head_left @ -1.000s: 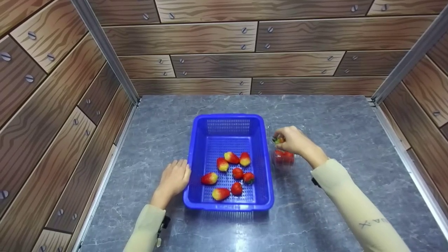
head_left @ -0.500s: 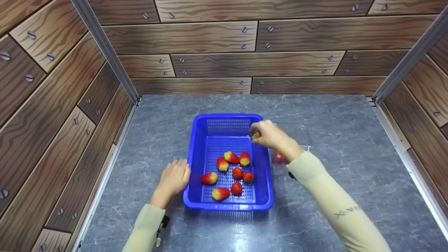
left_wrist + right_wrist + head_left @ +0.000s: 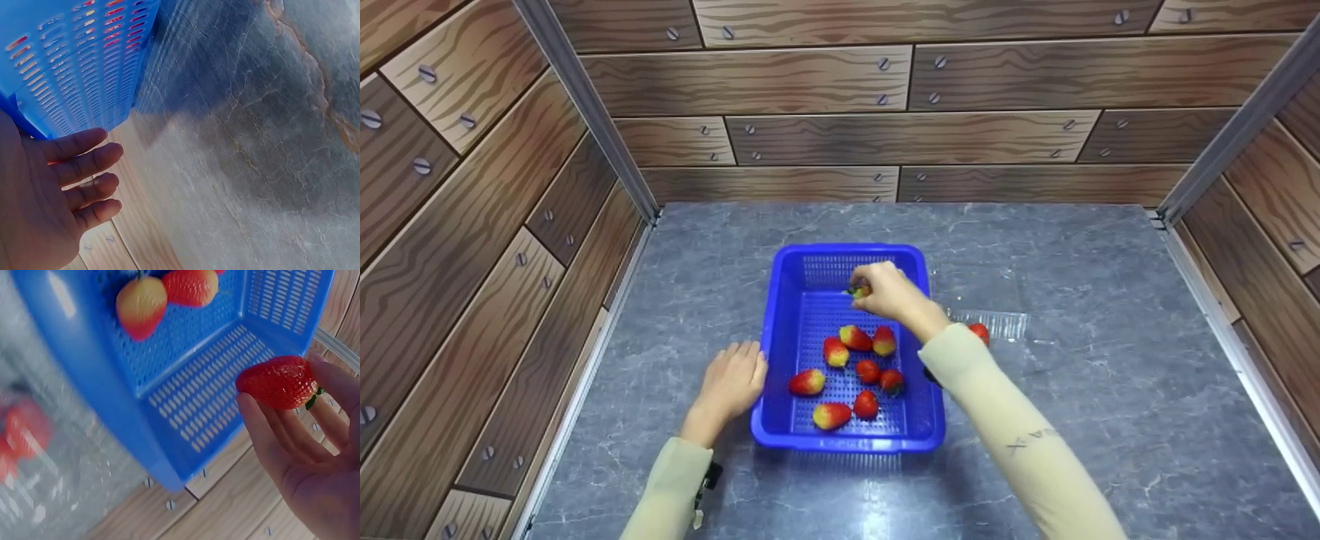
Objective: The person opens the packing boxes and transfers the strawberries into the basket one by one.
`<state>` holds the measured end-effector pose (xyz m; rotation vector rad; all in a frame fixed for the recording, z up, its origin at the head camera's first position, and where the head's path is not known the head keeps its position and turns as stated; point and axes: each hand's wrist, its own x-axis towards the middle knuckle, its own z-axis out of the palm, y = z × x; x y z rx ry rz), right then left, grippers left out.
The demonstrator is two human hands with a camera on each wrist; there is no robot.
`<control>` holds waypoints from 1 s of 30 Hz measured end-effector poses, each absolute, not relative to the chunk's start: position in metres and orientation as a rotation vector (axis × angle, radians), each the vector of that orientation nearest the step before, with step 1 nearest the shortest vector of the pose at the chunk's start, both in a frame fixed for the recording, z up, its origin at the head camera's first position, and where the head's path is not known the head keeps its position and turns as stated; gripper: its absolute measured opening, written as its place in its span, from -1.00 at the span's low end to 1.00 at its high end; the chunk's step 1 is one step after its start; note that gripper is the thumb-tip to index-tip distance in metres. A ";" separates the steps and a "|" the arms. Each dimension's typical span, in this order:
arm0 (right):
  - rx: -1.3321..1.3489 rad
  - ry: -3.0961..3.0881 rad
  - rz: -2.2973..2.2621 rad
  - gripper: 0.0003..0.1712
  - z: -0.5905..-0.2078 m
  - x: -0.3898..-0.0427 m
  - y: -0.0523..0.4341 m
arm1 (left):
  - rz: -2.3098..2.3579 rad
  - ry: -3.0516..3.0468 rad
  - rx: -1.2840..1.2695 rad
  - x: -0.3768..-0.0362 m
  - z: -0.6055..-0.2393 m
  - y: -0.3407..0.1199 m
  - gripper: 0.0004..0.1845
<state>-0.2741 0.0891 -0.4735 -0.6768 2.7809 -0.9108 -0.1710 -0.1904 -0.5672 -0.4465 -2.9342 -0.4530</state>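
My right hand pinches a red strawberry between thumb and fingertips, over the far part of a blue basket. In the right wrist view the green leaves of this strawberry point toward the palm. Several other strawberries, some red and some red with yellow, lie on the basket's floor. At the basket's left rim rests my left hand; its fingers extend loosely along the outer wall in the left wrist view, and the thumb is hidden.
Right of the basket stands a clear plastic box with red strawberries in it, partly covered by my right sleeve. The grey marbled table is bounded by wood-patterned walls at the back and sides.
My right hand has carried the strawberry leftward from above the plastic box to over the basket. The left hand and the basket have stayed in place.
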 end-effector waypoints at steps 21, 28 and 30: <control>-0.734 2.816 -1.147 -0.65 -0.535 -0.267 0.043 | -0.474 -2.963 -0.433 -0.172 -0.568 -0.192 -0.55; -0.851 2.845 -1.107 -0.66 -0.549 -0.262 0.037 | -0.467 -2.940 -0.445 -0.172 -0.569 -0.191 -0.59; -0.889 2.831 -1.124 -0.65 -0.553 -0.261 0.035 | -0.452 -2.917 -0.456 -0.172 -0.569 -0.190 -0.62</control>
